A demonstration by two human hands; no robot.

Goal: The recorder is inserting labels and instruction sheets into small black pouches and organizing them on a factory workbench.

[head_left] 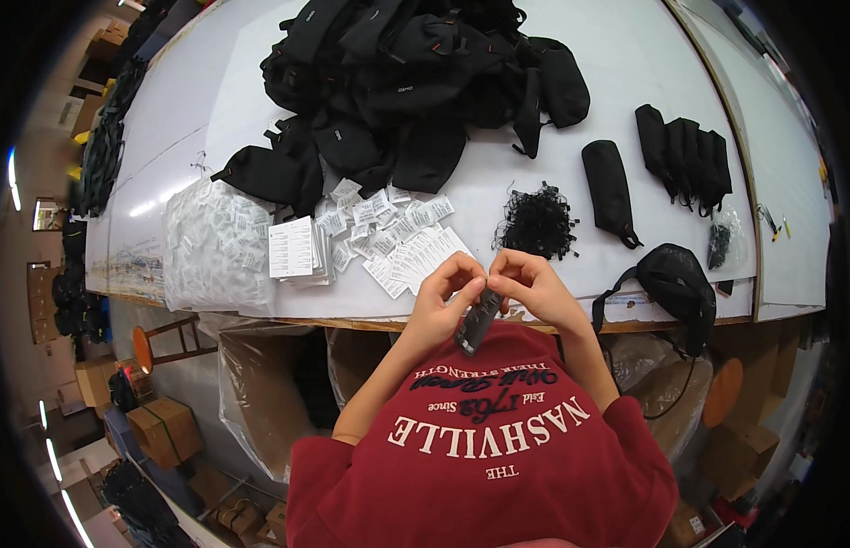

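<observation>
A dark grey hang tag (478,325) with pale print hangs in front of my chest at the table's near edge. My left hand (450,300) pinches its upper end between thumb and forefinger. Close against it, my right hand (537,290) is closed with thumb and fingertip together at the same end; whatever lies between those fingertips is too small to make out. Just beyond my hands lies a tangled heap of black tag strings (539,221). White printed cards (299,248) are stacked and fanned to the left, among loose small white packets (375,215).
Black fabric pouches (398,73) are heaped at the far middle. A plastic bag of white packets (215,242) sits left. Single pouch (609,187), a row of pouches (685,155), a black strapped bag (671,290) and scissors (768,221) lie right. Cardboard boxes (165,431) stand below left.
</observation>
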